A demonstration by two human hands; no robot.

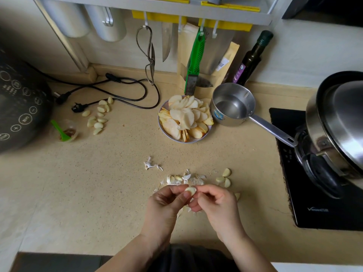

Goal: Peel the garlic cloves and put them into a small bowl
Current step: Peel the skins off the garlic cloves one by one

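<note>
While both hands meet low over the counter (pixel 117 193), one clove (pixel 190 191) sits between them: the left hand (pixel 167 203) pinches it with thumb and curled fingers, and the right hand (pixel 214 201) pinches its other end the same way.

Just beyond the grip: a heap of skins (pixel 184 178) with unpeeled pieces among them, lying on the counter. More skins show beneath the hands.

Beyond and right of the grip: three peeled cloves (pixel 225 178), close together; a fourth pale piece shows just behind the right hand.

Beyond and slightly left: a stray husk (pixel 151 164), apart from the heap.

Far beyond the grip: a plate (pixel 167 132) of sliced fruit, with a saucepan (pixel 231 105) touching or nearly touching its right rim, handle pointing toward the stove (pixel 314 193).

Far left of the grip: a cluster of cloves (pixel 99 116), beside a clear cup (pixel 66 130) holding a green spoon, and a dark cooker (pixel 19 105).

Wall behind: scissors (pixel 149 54), knives, bottle (pixel 253 57).
</note>
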